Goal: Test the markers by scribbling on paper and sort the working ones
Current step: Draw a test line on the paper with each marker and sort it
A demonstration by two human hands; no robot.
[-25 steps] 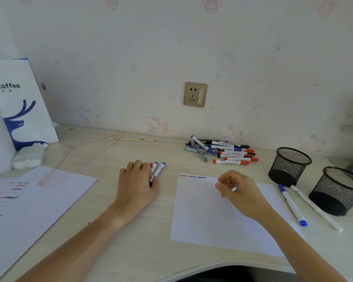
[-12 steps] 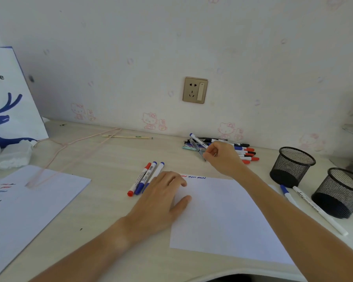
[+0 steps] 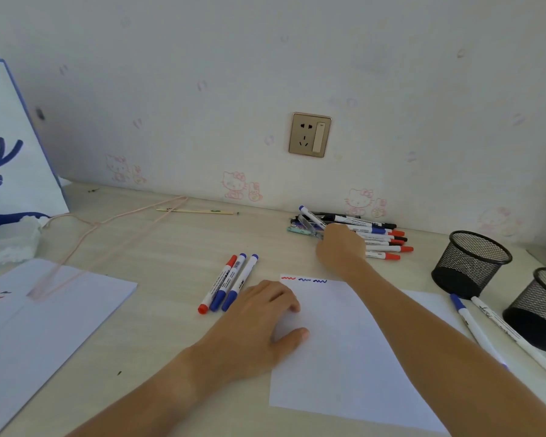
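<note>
A white sheet of paper (image 3: 344, 357) lies in front of me, with one red and two blue scribbles (image 3: 303, 280) along its top edge. My left hand (image 3: 259, 320) rests on the sheet's left edge, fingers relaxed, holding nothing. Just left of it lie three capped markers (image 3: 227, 283), one red and two blue. My right hand (image 3: 341, 247) reaches into the pile of markers (image 3: 382, 238) by the wall. Its fingers are hidden behind the back of the hand, so its grip does not show.
Two black mesh cups (image 3: 470, 263) (image 3: 542, 307) stand at the right, with two markers (image 3: 473, 323) lying before them. A scribbled sheet (image 3: 44, 326), a pink cord (image 3: 108, 222), white tissue (image 3: 10, 244) and a paper bag (image 3: 10, 152) fill the left side.
My left hand let go of the three markers and slid right onto the paper's edge. My right hand left the paper and reached forward into the pile.
</note>
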